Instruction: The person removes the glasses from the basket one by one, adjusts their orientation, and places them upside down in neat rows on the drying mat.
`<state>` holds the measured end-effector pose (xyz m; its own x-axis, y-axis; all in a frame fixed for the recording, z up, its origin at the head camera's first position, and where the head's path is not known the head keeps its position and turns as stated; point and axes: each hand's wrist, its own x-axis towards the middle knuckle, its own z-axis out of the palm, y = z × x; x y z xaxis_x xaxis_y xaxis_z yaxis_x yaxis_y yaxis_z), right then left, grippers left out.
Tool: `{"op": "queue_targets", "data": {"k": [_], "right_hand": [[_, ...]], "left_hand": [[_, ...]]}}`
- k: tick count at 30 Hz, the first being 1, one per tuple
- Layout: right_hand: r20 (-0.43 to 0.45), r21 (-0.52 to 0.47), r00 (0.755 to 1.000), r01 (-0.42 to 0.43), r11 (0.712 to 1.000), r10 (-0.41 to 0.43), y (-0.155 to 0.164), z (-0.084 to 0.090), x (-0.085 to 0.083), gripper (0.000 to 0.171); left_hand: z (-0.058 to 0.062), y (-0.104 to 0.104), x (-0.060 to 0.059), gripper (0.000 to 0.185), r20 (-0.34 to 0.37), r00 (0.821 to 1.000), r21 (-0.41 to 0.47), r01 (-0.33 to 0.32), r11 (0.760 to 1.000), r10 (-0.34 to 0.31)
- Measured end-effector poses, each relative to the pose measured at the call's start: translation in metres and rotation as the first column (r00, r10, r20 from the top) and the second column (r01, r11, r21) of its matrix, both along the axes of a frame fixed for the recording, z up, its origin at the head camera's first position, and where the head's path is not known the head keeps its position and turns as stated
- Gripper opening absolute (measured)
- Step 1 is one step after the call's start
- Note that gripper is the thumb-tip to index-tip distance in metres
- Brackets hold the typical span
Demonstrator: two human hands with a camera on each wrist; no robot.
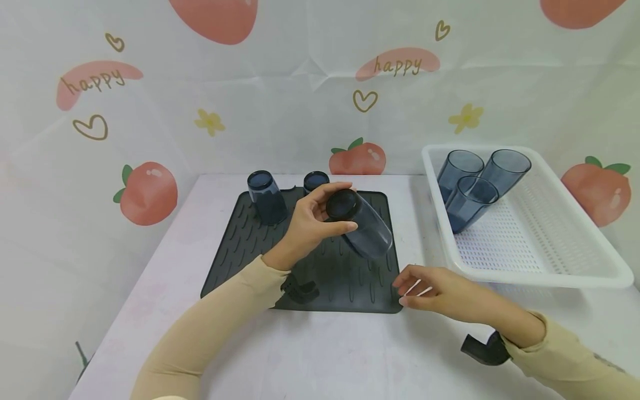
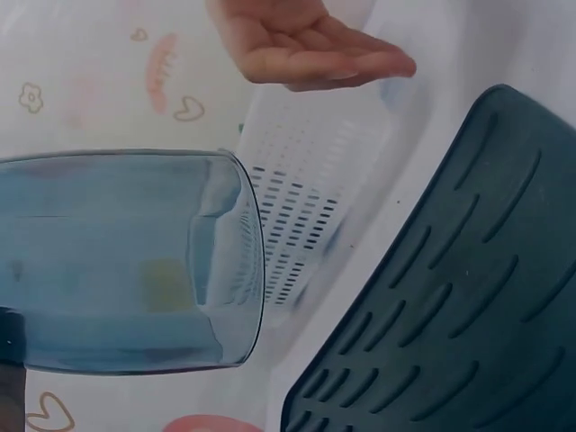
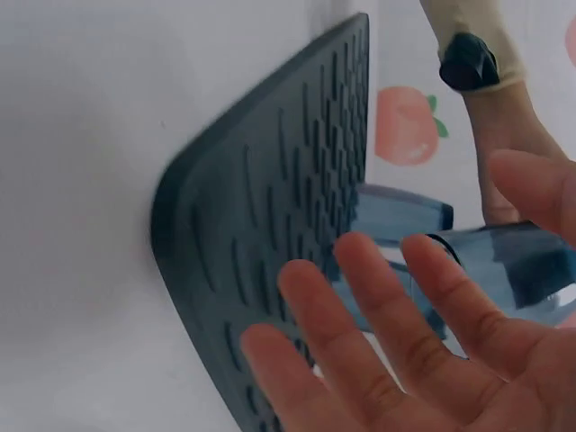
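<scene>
The left hand [image 1: 312,222] grips a translucent blue-grey plastic tumbler [image 1: 361,224] by its base end, with the fingers curled over the dark round bottom and the thumb beneath it. The tumbler is tilted, its base up toward the person's left and its open mouth down toward the right, and it hangs in the air above the middle of a dark grey ribbed rubber drying mat [image 1: 240,244]. In the left wrist view the tumbler [image 2: 126,261] fills the left half of the picture, mouth rim toward the mat [image 2: 468,297].

The right hand [image 1: 434,293] holds nothing. Its fingers are straight and loosely spread, palm turned inward, and it hovers just beside the mat's near right corner, above the white table [image 1: 320,350]. The right wrist view shows the same open fingers [image 3: 396,333] in front of the mat's rounded corner [image 3: 261,252], with the tumbler [image 3: 504,270] beyond them.

Two more blue-grey tumblers stand upside down along the mat's far edge: one at the far left corner [image 1: 266,196] and one [image 1: 315,180] just beside the left hand, partly hidden by it. At the table's right edge lies a white perforated plastic basket [image 1: 545,244]. Three blue-grey tumblers [image 1: 472,189] lean close together in its far left corner, mouths facing up and outward. A white backdrop with printed peaches [image 1: 148,192] hangs behind the table.
</scene>
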<state>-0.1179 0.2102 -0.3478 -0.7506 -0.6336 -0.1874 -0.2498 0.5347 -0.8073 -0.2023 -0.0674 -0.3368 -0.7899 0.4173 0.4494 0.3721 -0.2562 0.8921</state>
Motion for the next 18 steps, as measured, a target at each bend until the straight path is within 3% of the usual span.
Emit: {"op": "queue_targets", "data": {"k": [9, 18], "right_hand": [[0.008, -0.044, 1.000, 0.028, 0.999, -0.027, -0.007, -0.013, 0.002, 0.023], [0.016, -0.051, 0.999, 0.037, 0.998, -0.036, -0.010, -0.021, 0.004, 0.022]], "left_hand": [[0.000, 0.002, -0.003, 0.072, 0.009, 1.000, -0.025, 0.011, 1.000, -0.010], [0.004, 0.009, -0.008, 0.066, 0.001, 0.999, -0.095, -0.050, 0.994, 0.050]]}}
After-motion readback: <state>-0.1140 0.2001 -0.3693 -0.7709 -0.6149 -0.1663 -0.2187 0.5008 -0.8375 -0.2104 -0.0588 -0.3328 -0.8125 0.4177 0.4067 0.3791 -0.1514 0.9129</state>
